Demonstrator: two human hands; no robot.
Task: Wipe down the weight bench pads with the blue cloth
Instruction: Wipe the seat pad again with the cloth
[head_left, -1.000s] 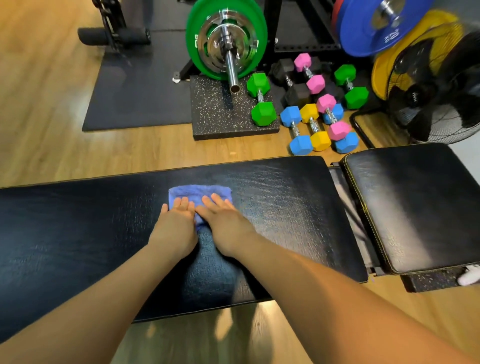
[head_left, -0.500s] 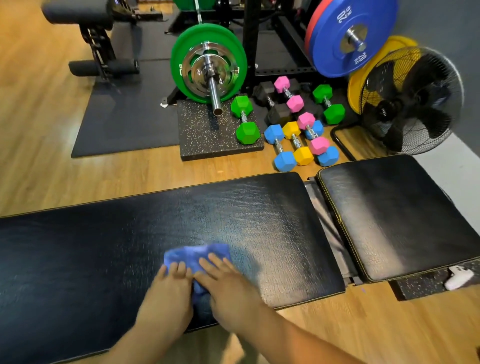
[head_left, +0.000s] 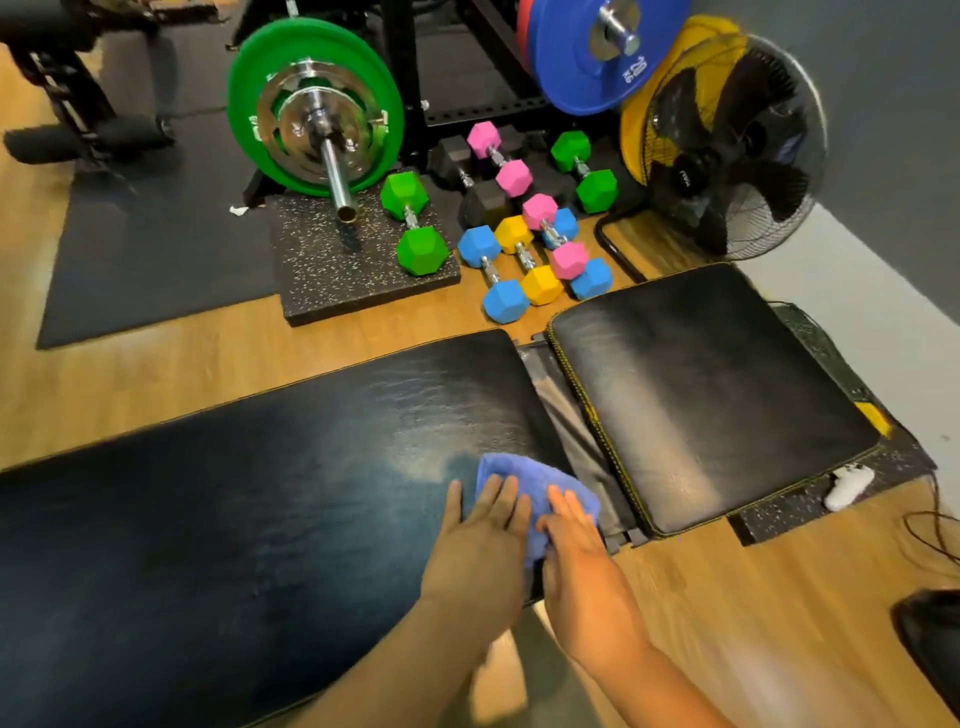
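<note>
Where the left hand (head_left: 478, 551) and right hand (head_left: 579, 558) press side by side, fingers extended flat, the blue cloth (head_left: 535, 470) lies beneath them on the long bench pad (head_left: 260, 493); the seat pad (head_left: 717, 395) lies right of both.

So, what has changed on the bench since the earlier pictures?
The left hand and right hand slid the blue cloth from the middle of the long pad toward its near edge, then to its right end beside the seat pad. Nothing was gripped or released: both still press it flat. The pads and dumbbells did not move.
</note>
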